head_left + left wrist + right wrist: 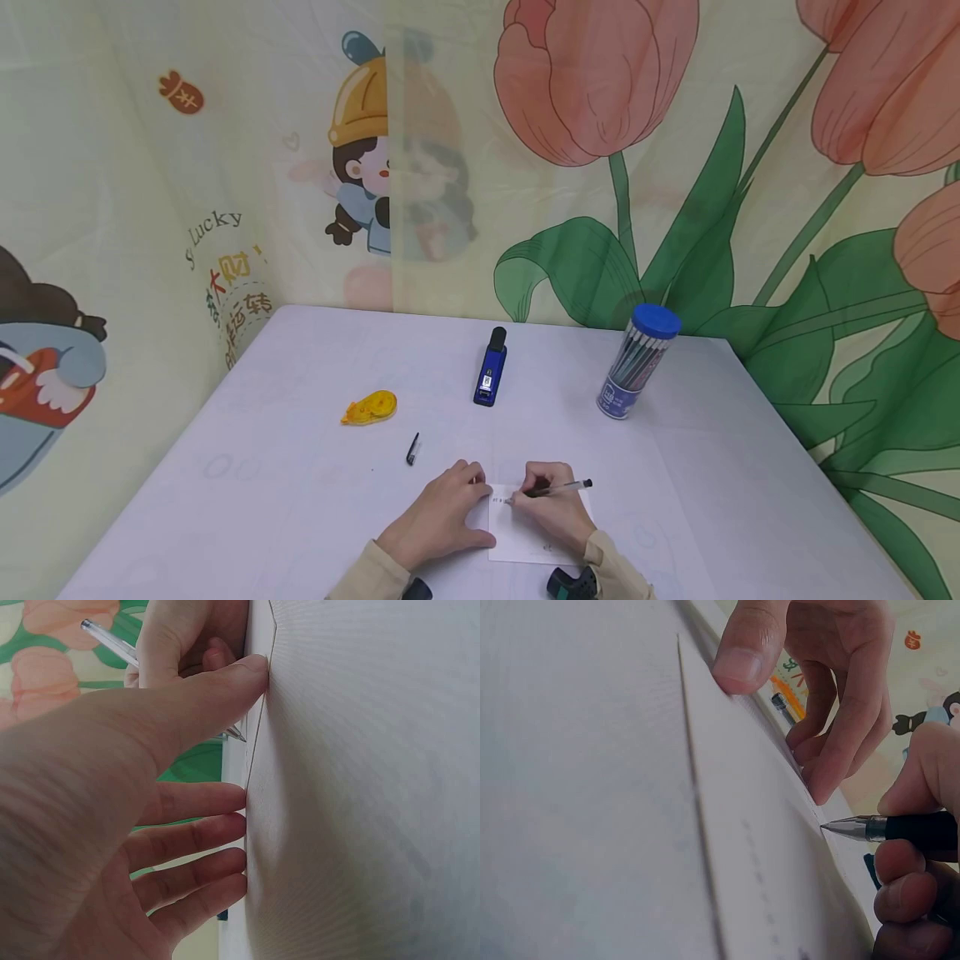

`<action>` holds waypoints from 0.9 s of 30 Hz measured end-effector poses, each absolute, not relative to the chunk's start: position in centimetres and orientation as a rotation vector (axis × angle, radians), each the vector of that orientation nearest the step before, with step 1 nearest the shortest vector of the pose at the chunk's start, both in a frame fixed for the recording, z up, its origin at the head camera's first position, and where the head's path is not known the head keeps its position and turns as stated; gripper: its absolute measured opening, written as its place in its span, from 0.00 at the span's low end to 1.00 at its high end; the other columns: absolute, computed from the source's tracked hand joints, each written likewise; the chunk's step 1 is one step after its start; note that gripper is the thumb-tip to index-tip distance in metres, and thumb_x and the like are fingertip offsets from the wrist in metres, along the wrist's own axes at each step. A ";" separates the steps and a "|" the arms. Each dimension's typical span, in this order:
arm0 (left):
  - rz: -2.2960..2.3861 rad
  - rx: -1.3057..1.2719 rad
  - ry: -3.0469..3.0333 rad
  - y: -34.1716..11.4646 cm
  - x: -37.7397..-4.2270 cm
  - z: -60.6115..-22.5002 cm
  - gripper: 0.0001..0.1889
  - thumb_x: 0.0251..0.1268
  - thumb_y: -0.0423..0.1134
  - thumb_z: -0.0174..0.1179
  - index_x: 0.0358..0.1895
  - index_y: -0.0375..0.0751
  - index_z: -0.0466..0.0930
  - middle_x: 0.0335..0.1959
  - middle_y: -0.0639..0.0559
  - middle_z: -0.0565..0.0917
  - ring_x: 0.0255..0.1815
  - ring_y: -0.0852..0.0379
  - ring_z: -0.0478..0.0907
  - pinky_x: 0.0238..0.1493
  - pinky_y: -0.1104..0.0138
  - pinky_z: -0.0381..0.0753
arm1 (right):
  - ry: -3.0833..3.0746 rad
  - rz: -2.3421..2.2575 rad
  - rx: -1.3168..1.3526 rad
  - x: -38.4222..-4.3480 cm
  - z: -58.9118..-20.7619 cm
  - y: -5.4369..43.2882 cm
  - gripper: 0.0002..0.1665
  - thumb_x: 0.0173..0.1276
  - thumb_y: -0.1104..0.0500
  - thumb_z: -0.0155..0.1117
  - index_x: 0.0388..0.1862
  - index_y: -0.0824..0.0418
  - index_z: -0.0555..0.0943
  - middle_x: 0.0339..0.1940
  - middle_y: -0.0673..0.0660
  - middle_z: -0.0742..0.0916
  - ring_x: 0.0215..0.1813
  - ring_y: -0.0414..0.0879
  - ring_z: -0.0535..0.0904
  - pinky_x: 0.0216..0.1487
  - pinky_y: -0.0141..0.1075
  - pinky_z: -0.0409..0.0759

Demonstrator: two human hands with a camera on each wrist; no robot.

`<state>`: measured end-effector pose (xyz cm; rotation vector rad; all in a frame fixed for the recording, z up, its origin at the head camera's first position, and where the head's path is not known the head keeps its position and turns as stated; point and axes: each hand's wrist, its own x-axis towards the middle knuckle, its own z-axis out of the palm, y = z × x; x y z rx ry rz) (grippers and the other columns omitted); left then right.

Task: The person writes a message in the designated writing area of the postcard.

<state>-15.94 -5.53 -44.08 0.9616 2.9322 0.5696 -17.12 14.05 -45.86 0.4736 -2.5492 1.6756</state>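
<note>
A white sheet of paper lies near the table's front, with small dark writing along its upper left. My right hand pinches a pen, its dark grip between thumb and fingers. In the right wrist view the metal pen tip meets the paper. My left hand rests at the paper's left edge. Its thumb presses the sheet's edge while the other fingers, fairly straight, touch down in the left wrist view. A black pen cap lies beyond the left hand.
A yellow correction tape lies at the left of the table. Behind the paper is a blue stapler. A clear tub of pens with a blue lid stands back right. Patterned curtains hang behind the table.
</note>
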 end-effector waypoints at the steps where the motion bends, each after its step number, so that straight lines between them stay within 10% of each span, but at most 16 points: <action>1: 0.569 0.961 2.932 -5.5 -15.9 -44.1 0.30 0.43 0.57 0.74 0.47 0.39 0.85 0.40 0.57 0.77 0.39 0.63 0.67 0.42 0.71 0.75 | -2.547 1.681 0.476 -17.3 -46.3 14.2 0.11 0.43 0.76 0.61 0.13 0.63 0.72 0.16 0.47 0.78 0.22 0.35 0.70 0.29 0.26 0.66; 27: 0.560 0.961 2.939 -5.5 -15.9 -44.1 0.30 0.42 0.57 0.74 0.46 0.39 0.85 0.40 0.57 0.77 0.38 0.63 0.67 0.42 0.72 0.75 | -2.519 1.683 0.505 -16.4 -44.5 13.7 0.10 0.42 0.78 0.60 0.13 0.67 0.71 0.15 0.47 0.77 0.21 0.33 0.68 0.27 0.25 0.65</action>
